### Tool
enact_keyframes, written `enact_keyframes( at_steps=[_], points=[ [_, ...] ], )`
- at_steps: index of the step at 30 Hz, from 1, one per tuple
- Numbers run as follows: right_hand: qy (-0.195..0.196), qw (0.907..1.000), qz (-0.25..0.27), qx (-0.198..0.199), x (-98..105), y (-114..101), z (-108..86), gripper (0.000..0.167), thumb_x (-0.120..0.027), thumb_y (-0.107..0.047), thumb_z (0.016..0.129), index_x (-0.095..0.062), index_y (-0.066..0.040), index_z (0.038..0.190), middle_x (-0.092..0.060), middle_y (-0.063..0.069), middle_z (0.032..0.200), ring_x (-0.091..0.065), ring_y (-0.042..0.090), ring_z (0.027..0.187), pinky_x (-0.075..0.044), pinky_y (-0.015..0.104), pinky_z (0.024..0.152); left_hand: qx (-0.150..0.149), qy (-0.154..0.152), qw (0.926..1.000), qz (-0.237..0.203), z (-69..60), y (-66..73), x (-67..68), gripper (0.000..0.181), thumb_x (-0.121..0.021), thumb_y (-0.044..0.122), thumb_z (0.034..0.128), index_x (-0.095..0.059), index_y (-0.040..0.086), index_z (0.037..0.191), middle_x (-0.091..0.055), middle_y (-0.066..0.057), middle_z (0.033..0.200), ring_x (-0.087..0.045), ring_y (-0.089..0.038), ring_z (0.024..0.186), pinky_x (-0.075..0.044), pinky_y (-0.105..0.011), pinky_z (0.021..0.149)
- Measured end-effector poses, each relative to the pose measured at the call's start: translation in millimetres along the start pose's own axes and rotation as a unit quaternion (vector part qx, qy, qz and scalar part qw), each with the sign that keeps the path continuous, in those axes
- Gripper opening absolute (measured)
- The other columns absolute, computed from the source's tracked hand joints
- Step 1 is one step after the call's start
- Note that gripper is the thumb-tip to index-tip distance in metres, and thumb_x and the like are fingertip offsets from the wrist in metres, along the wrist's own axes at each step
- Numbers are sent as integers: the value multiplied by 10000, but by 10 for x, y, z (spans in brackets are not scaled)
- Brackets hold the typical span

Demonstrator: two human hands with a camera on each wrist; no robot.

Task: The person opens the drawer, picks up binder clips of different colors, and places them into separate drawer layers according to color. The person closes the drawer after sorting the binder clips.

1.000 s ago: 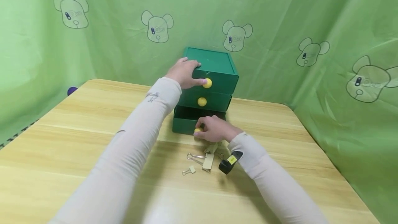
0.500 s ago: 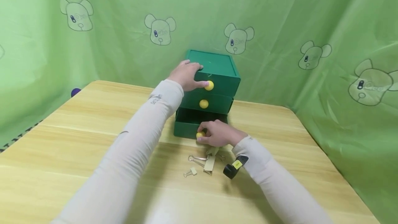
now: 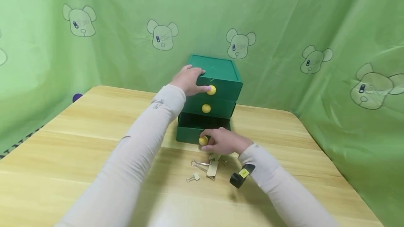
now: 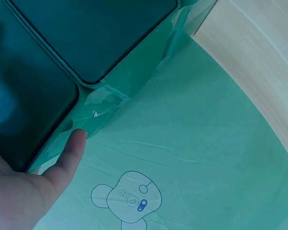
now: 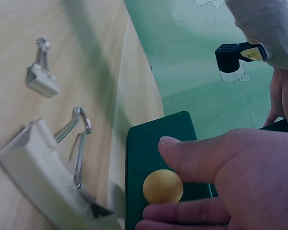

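Note:
A green cabinet [image 3: 217, 68] with three drawers stands on the table, each drawer with a round yellow knob. The bottom drawer [image 3: 187, 135] is pulled out; its dark inside looks bare where it shows. My left hand [image 3: 187, 81] rests over the cabinet's top left edge, its thumb reaching to the top knob [image 3: 211, 90]. At the bottom knob [image 3: 203, 140] is my right hand [image 3: 224, 140], fingers spread around it. In the right wrist view the thumb stands apart from the knob [image 5: 163, 187], while a finger lies close against its other side.
Before the drawer lie a small binder clip [image 3: 196, 176], a large cream binder clip [image 3: 212, 169] and another clip [image 3: 215, 157] partly behind my right hand. A black camera [image 3: 237, 179] is strapped to my right wrist. Green printed cloth [image 3: 202, 2] hangs behind the table [image 3: 94, 143].
The bottom drawer has come slightly further out. My right fingers have loosened from its knob, which shows more fully now. My left hand stays on the cabinet; the view has tilted slightly.

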State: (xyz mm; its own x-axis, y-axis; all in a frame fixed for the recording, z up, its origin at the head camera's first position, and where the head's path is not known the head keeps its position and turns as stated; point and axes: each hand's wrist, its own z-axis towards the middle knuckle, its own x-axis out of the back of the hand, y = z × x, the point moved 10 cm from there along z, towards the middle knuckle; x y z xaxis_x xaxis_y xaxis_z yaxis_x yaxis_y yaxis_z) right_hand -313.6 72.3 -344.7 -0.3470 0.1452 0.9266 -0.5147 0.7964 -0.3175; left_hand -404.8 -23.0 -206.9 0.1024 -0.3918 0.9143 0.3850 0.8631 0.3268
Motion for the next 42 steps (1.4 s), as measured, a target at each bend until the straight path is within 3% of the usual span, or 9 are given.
enact_keyframes(
  at_steps=[6, 16, 22, 28, 42],
  points=[
    [-21, 10000, 24, 37, -41, 15, -59, 414, -695, -279, 912, -562, -176, 1291, -697, 15, 1025, -644, 126, 914, -524, 351, 868, -10, 53, 10000, 24, 8, -14, 2, 781, -621, 571, 873, -361, 196, 1507, -323, 3, 1557, -135, -238, 1464, -203, -427, 1158],
    [-249, 9992, -294, 141, -121, 33, -164, 309, -722, -244, 889, -645, -122, 1163, -668, 88, 1126, -614, 236, 1023, -495, 422, 901, 13, 32, 10000, -13, 3, 0, -7, 778, -623, 568, 875, -362, 196, 1507, -320, 5, 1558, -128, -237, 1466, -196, -422, 1161],
    [-327, 9983, -455, 141, -195, 85, -189, 291, -731, -201, 879, -659, -116, 1148, -654, -3, 1071, -579, 183, 971, -477, 394, 899, -4, 5, 10000, -17, 10, 13, -28, 782, -623, 566, 874, -359, 190, 1507, -319, -1, 1559, -123, -240, 1467, -193, -427, 1161],
    [-292, 9972, -648, 244, -210, 124, -191, 142, -736, -173, 869, -663, -172, 991, -595, -77, 907, -517, 140, 827, -472, 355, 795, 34, 38, 9999, -97, 6, 7, -5, 781, -638, 552, 871, -362, 191, 1506, -319, 2, 1558, -125, -239, 1467, -198, -429, 1159],
    [-337, 9964, -736, 233, -233, 129, -180, 110, -725, -197, 882, -695, -148, 977, -610, -64, 891, -503, 154, 823, -456, 343, 775, 56, -83, 9998, -156, 5, -8, -10, 786, -634, 556, 874, -349, 194, 1512, -306, 0, 1565, -107, -246, 1469, -190, -441, 1160]
  ],
)
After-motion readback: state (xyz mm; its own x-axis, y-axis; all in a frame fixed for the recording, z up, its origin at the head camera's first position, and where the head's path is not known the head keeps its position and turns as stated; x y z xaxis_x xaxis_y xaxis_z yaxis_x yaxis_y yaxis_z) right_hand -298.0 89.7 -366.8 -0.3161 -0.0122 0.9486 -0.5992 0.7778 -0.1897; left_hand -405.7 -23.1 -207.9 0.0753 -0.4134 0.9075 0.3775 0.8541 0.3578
